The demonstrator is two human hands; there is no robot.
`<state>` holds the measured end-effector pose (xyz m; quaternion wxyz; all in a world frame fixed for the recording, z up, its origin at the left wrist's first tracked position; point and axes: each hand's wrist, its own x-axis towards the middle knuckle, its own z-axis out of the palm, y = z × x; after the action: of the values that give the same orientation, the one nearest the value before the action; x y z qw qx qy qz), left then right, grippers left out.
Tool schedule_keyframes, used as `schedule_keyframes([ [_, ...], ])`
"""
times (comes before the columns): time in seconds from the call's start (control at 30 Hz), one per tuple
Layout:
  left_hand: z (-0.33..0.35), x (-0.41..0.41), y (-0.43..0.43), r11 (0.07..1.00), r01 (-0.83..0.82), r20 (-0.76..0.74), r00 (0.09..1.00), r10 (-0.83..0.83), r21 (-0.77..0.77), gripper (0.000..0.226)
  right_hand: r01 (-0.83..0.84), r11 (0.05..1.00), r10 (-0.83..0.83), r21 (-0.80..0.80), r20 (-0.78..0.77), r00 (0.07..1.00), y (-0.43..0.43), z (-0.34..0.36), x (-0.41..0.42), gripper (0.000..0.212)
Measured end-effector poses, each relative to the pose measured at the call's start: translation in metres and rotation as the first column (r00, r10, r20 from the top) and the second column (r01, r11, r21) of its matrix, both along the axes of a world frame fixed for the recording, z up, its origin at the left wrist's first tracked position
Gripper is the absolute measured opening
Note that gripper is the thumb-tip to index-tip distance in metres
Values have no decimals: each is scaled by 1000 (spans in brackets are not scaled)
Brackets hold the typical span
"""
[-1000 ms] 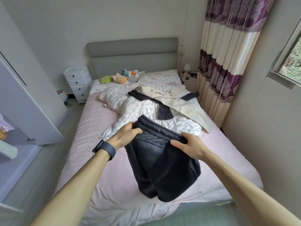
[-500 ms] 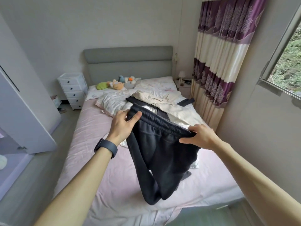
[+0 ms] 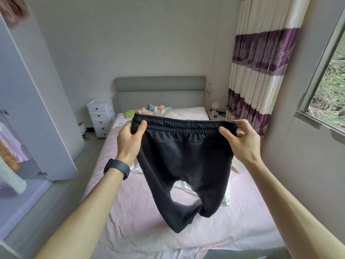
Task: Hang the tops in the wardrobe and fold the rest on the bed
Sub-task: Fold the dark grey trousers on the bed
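Black sweatpants (image 3: 186,161) hang in the air over the bed (image 3: 134,217), stretched out flat by the elastic waistband. My left hand (image 3: 129,141) pinches the waistband's left end and my right hand (image 3: 240,141) pinches its right end. The legs dangle down, their ends just above the pink sheet. The pants hide most of the clothes pile and the quilt behind them. At the left, the wardrobe (image 3: 35,116) stands with its white door open, and pale garments hang inside.
A grey headboard (image 3: 160,90) with soft toys (image 3: 147,111) closes the far end of the bed. A white drawer unit (image 3: 100,118) stands left of it, a small nightstand with a lamp (image 3: 215,109) right. Purple-striped curtains (image 3: 261,68) and a window (image 3: 328,86) line the right wall.
Both hands raised the sweatpants off the bed and pulled the waistband out wide and level. The legs now hang free, and the view tilted upward.
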<state>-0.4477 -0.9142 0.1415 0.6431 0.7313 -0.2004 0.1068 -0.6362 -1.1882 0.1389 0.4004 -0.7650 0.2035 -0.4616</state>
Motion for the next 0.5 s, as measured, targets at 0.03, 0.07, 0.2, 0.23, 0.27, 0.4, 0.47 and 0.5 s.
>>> schedule_keyframes([
  [0.03,8,-11,2,999,-11,15,1000,12,-35,22,2,1000,-1,-28,28,1000,5,9,-7,31],
  [0.07,14,-22,5,997,-23,29,999,25,-69,20,-3,999,6,-50,62,998,9,16,-14,31],
  [0.2,37,-75,17,988,-58,79,994,69,-143,22,-39,997,51,-62,204,978,16,40,-52,28],
  [0.23,42,-84,21,987,-61,89,993,74,-146,23,-47,997,58,-56,223,973,17,43,-59,30],
  [0.27,48,-92,24,988,-70,105,991,85,-139,25,-52,997,64,-54,238,969,18,46,-64,33],
  [0.4,68,-116,33,985,-108,161,978,130,-136,24,-51,997,66,-62,283,957,22,54,-85,39],
  [0.47,72,-121,35,985,-112,174,976,134,-132,24,-52,997,68,-65,278,958,23,58,-88,40],
  [0.5,72,-122,35,986,-112,178,975,132,-121,24,-54,996,69,-64,269,961,24,59,-89,39],
])
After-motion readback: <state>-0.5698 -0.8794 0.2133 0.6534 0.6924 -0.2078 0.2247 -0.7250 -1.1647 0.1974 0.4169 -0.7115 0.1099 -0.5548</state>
